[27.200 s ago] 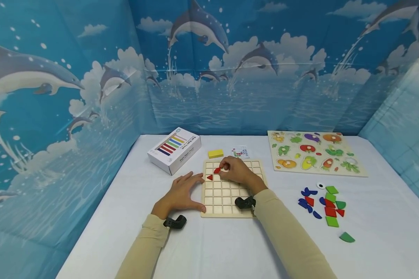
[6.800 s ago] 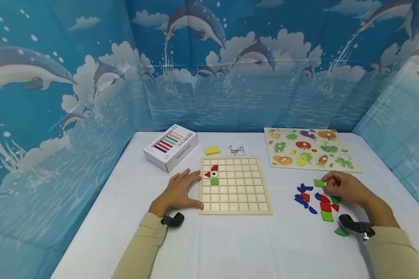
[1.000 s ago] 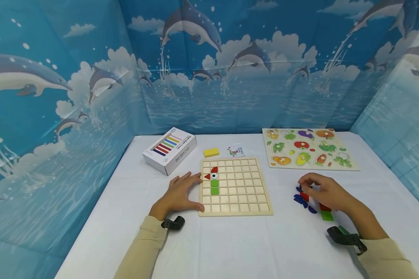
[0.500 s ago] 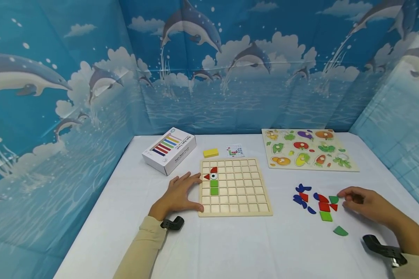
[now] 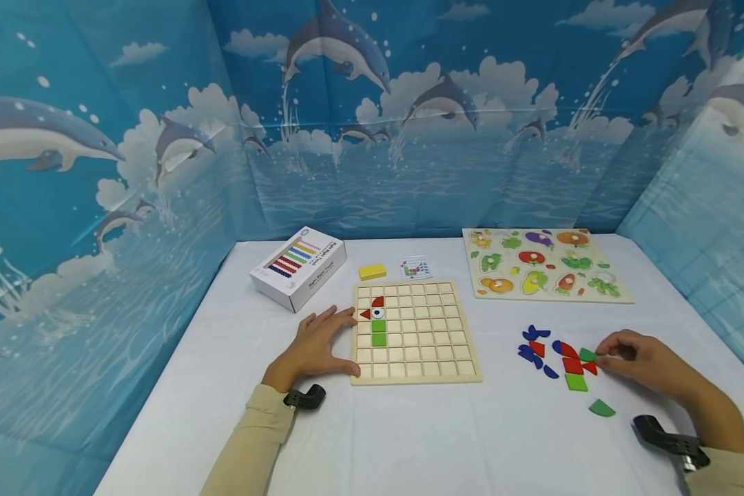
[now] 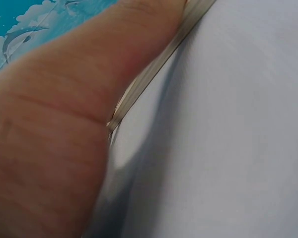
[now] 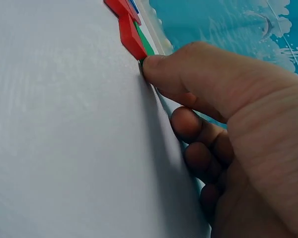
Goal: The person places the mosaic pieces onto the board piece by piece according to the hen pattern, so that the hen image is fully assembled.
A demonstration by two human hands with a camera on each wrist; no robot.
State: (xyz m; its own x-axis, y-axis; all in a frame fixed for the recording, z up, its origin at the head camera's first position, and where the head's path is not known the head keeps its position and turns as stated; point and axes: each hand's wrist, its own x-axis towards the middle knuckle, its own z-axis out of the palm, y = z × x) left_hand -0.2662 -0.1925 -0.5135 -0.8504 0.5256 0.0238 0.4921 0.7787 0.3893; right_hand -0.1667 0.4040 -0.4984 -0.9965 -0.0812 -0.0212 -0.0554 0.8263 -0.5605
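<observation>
Pinching green piece (image 5: pixel 587 355), right grip (image 5: pixel 641 359)

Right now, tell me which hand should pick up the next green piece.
The right hand, probably. Its fingertips already touch a green piece in the loose pile, also seen in the right wrist view. The left hand rests flat against the grid board, far from the pile, steadying it.

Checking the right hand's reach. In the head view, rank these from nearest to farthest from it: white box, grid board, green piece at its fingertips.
1. green piece, at the right hand fingertips.
2. grid board, mid-table, to its left.
3. white box, far left, at the back.
</observation>
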